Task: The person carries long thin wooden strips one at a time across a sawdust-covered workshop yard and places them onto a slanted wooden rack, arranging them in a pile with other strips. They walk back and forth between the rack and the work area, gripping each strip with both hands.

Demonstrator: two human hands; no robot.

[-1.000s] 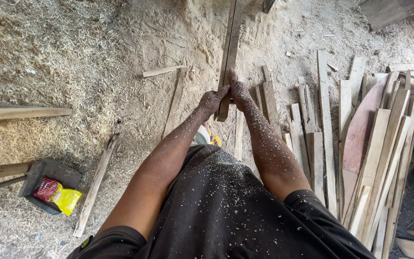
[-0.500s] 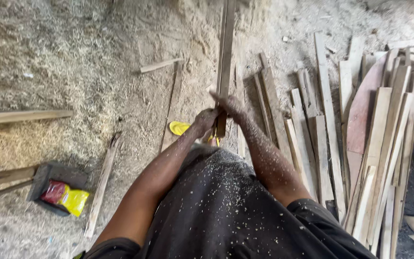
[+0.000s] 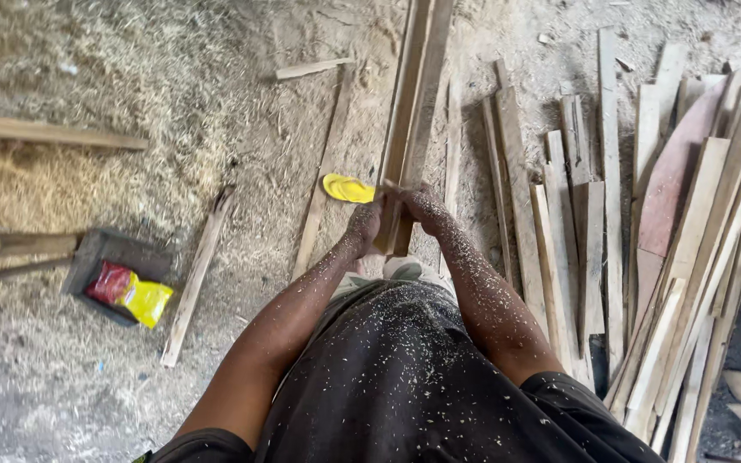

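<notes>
Both my hands grip the near end of a long wooden plank point(image 3: 418, 94) that runs away from me over the sawdust-covered ground. My left hand point(image 3: 365, 221) holds its left side and my right hand point(image 3: 424, 207) its right side, close together in front of my body. Sawdust flecks cover my forearms and dark shirt. A yellow sandal point(image 3: 347, 189) lies on the ground just left of my hands.
A pile of wooden slats and boards point(image 3: 645, 231) lies on the right. Loose strips point(image 3: 196, 274) lie on the left, near a dark tray point(image 3: 113, 270) holding red and yellow packets. Thick sawdust point(image 3: 87, 77) covers the ground.
I have pulled the plank nearer and my hands sit lower along it. The view has tilted, and the yellow sandal has come into sight.
</notes>
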